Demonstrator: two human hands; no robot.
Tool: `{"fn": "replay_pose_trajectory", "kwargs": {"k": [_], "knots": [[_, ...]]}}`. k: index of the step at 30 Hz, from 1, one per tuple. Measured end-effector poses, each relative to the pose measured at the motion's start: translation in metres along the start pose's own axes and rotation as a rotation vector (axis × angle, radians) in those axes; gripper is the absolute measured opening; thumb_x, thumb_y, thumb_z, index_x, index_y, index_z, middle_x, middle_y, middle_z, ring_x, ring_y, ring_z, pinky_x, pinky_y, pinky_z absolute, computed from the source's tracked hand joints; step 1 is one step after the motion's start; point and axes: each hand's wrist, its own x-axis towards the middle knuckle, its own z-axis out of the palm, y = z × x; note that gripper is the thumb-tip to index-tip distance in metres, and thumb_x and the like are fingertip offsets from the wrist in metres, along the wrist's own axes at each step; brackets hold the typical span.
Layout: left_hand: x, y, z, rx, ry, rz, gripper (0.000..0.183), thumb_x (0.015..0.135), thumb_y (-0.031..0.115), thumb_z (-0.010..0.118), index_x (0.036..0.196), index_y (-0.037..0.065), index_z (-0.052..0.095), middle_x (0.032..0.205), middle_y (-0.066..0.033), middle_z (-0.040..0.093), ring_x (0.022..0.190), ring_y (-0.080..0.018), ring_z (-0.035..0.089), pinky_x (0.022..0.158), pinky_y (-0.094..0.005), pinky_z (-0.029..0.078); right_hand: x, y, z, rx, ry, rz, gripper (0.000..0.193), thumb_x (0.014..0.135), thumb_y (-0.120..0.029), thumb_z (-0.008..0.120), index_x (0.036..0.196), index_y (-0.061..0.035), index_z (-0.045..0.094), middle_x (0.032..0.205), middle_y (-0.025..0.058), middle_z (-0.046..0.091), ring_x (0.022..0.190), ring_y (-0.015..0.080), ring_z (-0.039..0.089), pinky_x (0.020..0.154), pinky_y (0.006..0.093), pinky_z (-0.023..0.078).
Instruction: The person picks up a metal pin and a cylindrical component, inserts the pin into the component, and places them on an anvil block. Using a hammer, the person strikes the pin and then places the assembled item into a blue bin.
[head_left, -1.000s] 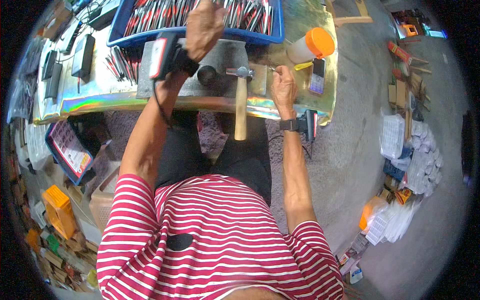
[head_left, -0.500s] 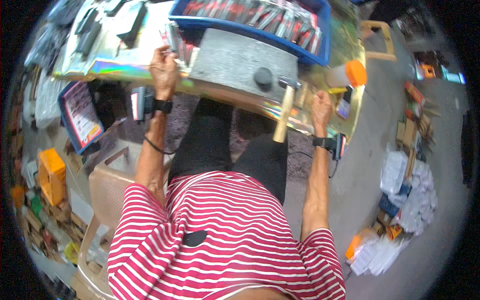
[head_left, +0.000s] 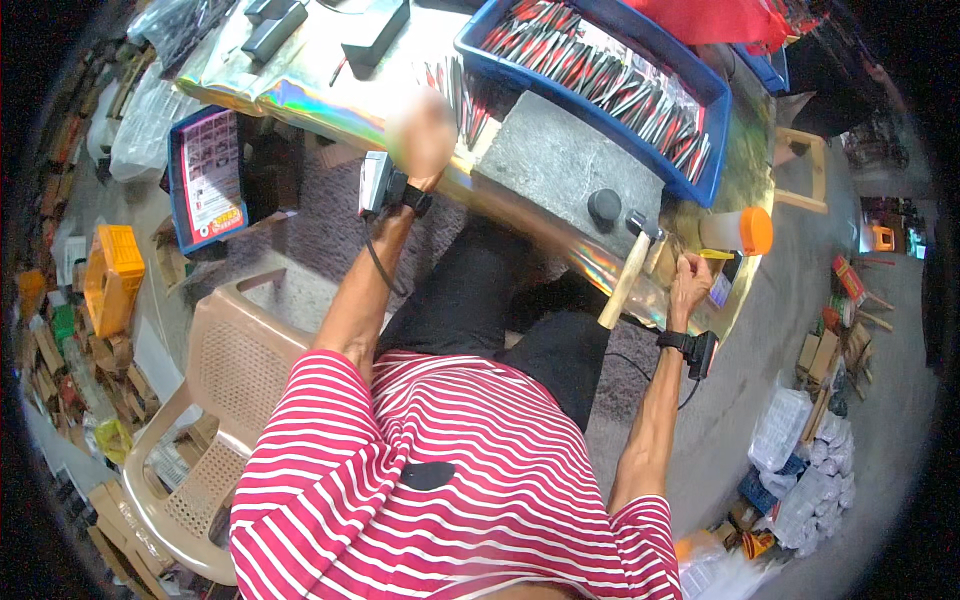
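Note:
My left hand [head_left: 424, 145] is over the near edge of the table, beside a cluster of slim red, black and silver pieces [head_left: 462, 104]. Its fingers are smeared, so I cannot make out their grip. Near the right end of the table, my right hand [head_left: 689, 285] has its fingers drawn together; whatever they hold is too small to name. Close by it are a yellow piece [head_left: 716, 254] and a clear jar with an orange lid [head_left: 740, 231]. A wooden-handled hammer [head_left: 626, 277] rests across the edge of a grey metal block [head_left: 560, 160], next to a black round piece [head_left: 604, 206].
A blue crate [head_left: 590, 95] full of slim red, black and silver pieces stands behind the block. Dark box-shaped parts [head_left: 376, 38] lie at the far left of the table. A beige plastic chair [head_left: 245, 350] stands at my left; boxes and bags [head_left: 800, 430] lie at right.
The view has tilted, so the table and both hands sit further right and lower in it. Against the table, the hands stay in about the same places.

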Motion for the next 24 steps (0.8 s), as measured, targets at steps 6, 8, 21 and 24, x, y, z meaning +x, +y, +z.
{"fn": "replay_pose_trajectory", "kwargs": {"k": [6,8,21,24], "knots": [[0.013,0.002,-0.006,0.093,0.125,0.059,0.020,0.070,0.012,0.051,0.085,-0.002,0.051,0.071,-0.0139,0.057,0.065,-0.0223,0.056,0.059,-0.0329,0.044,0.001,-0.004,0.000,-0.026,0.012,-0.053,0.012,0.069,-0.010,0.053,0.073,0.0015,0.054,0.065,0.0093,0.053,0.060,0.0187,0.048,0.058,0.0294,0.039],[0.021,0.002,-0.011,0.135,0.102,0.035,0.021,0.070,0.013,0.052,0.085,-0.002,0.050,0.070,-0.0144,0.057,0.066,-0.0233,0.056,0.060,-0.0338,0.044,-0.002,-0.012,-0.001,-0.025,0.016,-0.050,0.011,0.069,-0.009,0.052,0.072,0.0013,0.054,0.064,0.0089,0.053,0.058,0.0180,0.048,0.057,0.0293,0.039],[0.047,0.008,-0.016,0.378,0.043,0.124,0.025,0.067,0.011,0.051,0.089,-0.001,0.048,0.073,-0.0231,0.057,0.068,-0.0358,0.057,0.061,-0.0409,0.044,-0.002,-0.001,0.001,0.039,-0.019,0.094,0.013,0.070,-0.009,0.051,0.073,0.0029,0.053,0.064,0.0071,0.052,0.060,0.0149,0.048,0.060,0.0278,0.040],[0.046,0.025,-0.022,0.386,-0.007,0.159,0.025,0.069,0.003,0.045,0.093,-0.002,0.044,0.071,-0.0261,0.055,0.067,-0.0381,0.056,0.059,-0.0432,0.044,-0.002,0.005,0.000,0.144,-0.040,0.229,0.013,0.071,-0.008,0.049,0.073,0.0040,0.052,0.065,0.0060,0.051,0.060,0.0141,0.046,0.060,0.0270,0.040]]}}
